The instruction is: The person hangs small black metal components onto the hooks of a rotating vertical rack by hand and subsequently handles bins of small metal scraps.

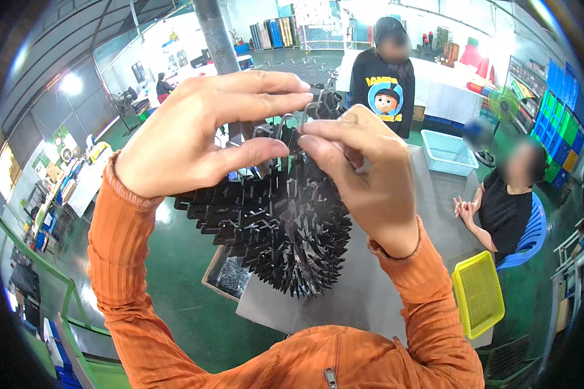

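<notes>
In front of me is a dense, layered cluster of black pieces (285, 227) with small shiny metal bits showing among them. Both hands are raised at its top. My left hand (182, 129) has its fingers stretched out and its thumb apart from them, around black parts and a bent metal wire (285, 120). My right hand (370, 168) is closed, thumb and index fingertip pinched together beside that wire. What the pinch holds is too small to make out. The fingertips of both hands nearly meet.
Beneath the cluster is a grey table (383, 292), with a tray of small metallic bits (233, 275) at its left. A yellow basket (479, 295) and a light blue basket (449, 152) stand to the right. One person (525, 201) sits at right; another (386, 84) stands beyond the table.
</notes>
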Tool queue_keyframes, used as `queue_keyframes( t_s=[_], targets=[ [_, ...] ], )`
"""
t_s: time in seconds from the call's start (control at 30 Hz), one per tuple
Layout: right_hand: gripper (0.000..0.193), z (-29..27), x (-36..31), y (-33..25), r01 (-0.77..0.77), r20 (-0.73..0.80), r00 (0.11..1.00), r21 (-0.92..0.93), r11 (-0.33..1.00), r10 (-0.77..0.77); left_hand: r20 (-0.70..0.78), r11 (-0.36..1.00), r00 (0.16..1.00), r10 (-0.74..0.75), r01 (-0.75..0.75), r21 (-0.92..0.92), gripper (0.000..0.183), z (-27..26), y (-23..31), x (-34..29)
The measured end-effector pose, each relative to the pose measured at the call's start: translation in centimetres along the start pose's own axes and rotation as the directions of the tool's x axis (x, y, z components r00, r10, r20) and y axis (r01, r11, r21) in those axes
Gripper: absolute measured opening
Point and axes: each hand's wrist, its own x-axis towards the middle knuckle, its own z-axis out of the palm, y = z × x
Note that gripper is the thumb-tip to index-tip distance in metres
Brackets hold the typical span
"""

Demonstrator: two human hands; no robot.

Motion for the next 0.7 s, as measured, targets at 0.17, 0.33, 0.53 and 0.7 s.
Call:
queue_keyframes(
  t_s=[0.17, 0.33, 0.53, 0.7],
  targets=[
    [0.006, 0.4, 0.7, 0.4, -0.027, 0.057, 0.998, 0.093, 0.995, 0.022, 0.014, 1.0, 1.0, -0.017, 0.017, 0.015, 0.046, -0.2, -0.3, -0.2],
    [0.009, -0.3, 1.0, 0.5, -0.099, 0.135, 0.989, 0.305, 0.947, 0.06, 0.023, 0.999, 0.999, -0.043, 0.042, 0.028, 0.045, -0.5, 0.2, -0.2],
    [0.01, -1.8, 0.7, 1.7, -0.231, 0.267, 0.957, 0.449, 0.863, 0.117, 0.031, 0.999, 0.999, -0.015, 0.014, 0.031, 0.045, -0.2, 0.8, 0.5],
    [0.013, -4.1, 0.2, 1.9, -0.288, 0.277, 0.947, 0.511, 0.81, 0.162, 0.046, 0.997, 0.998, -0.051, 0.048, 0.067, 0.046, -0.2, 0.8, 0.9]
  ],
)
